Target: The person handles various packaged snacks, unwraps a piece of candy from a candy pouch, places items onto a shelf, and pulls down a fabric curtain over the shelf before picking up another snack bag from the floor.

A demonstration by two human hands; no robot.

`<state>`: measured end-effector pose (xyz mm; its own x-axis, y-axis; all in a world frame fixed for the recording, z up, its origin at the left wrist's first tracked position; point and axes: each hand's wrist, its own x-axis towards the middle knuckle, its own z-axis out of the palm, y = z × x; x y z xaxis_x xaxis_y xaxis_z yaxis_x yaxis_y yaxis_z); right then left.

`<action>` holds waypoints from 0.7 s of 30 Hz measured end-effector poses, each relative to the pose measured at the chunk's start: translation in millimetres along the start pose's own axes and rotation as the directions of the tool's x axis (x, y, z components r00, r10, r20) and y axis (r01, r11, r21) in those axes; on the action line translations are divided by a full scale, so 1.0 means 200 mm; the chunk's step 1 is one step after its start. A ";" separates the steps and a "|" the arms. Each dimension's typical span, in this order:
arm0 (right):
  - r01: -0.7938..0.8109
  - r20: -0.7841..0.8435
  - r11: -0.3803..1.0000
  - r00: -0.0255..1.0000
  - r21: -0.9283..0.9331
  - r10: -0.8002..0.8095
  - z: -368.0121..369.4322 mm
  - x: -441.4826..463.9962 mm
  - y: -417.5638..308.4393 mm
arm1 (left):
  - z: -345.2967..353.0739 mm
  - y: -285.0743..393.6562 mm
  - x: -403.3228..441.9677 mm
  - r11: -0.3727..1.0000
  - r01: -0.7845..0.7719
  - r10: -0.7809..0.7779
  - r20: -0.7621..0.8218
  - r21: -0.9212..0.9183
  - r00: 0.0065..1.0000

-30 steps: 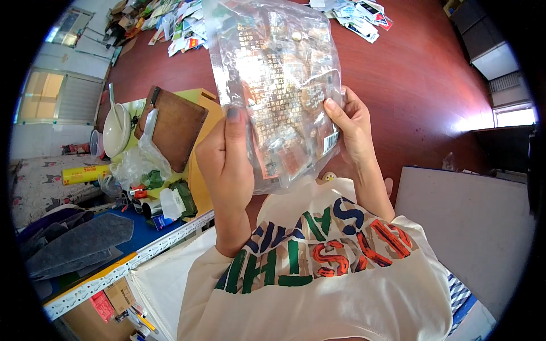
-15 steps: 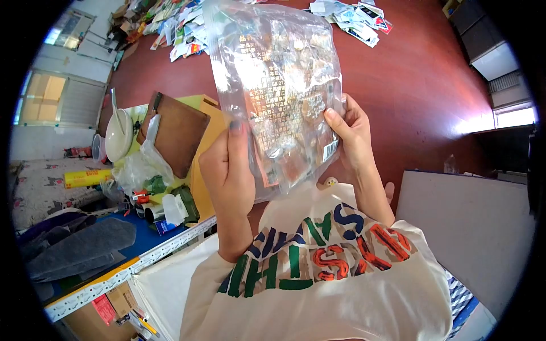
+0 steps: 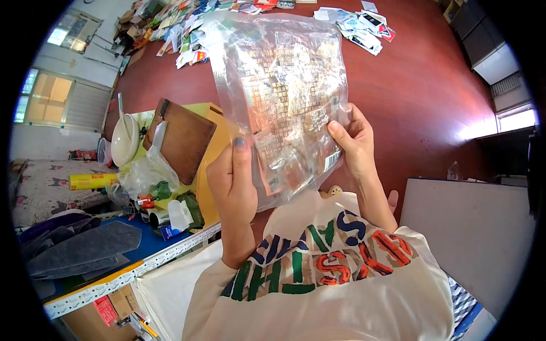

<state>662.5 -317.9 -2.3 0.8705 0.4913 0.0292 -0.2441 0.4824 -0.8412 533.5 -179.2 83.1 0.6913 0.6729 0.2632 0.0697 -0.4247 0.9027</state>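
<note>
A clear plastic food bag point(image 3: 290, 108) with printed lettering and a barcode is held up before my chest, its surface glaring with reflections. My left hand point(image 3: 233, 176) grips its lower left edge, thumb on the near face. On the lower right edge, my right hand point(image 3: 354, 139) pinches it between thumb and fingers. Small pieces show faintly through the plastic, but I cannot tell what they are.
To the left, a yellow table point(image 3: 207, 162) bears a brown cutting board point(image 3: 185, 139), a cleaver point(image 3: 157, 139) and a white pan point(image 3: 124, 142). Papers point(image 3: 358, 28) lie heaped on the red floor point(image 3: 409, 96). A grey board point(image 3: 455, 227) stands at right.
The bag and both hands sit slightly lower in view, and the bag's top edge now shows. The surroundings have also shifted a little down and right. Both hands keep their hold.
</note>
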 end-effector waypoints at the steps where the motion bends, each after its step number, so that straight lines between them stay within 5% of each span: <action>1: 0.002 0.001 1.000 1.000 0.003 -0.002 0.00 0.00 0.00 | 0.00 0.01 0.00 1.000 0.000 0.000 0.000 0.000 1.000; 21: -0.016 -0.011 1.000 1.000 -0.024 0.016 0.03 -0.02 -0.03 | 0.00 0.05 -0.01 0.995 0.014 -0.013 0.012 -0.095 1.000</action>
<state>657.8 -319.6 5.8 0.8713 0.4907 0.0096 -0.2480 0.4572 -0.8541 533.6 -184.5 91.5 0.6988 0.6713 0.2471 0.0109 -0.3554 0.9346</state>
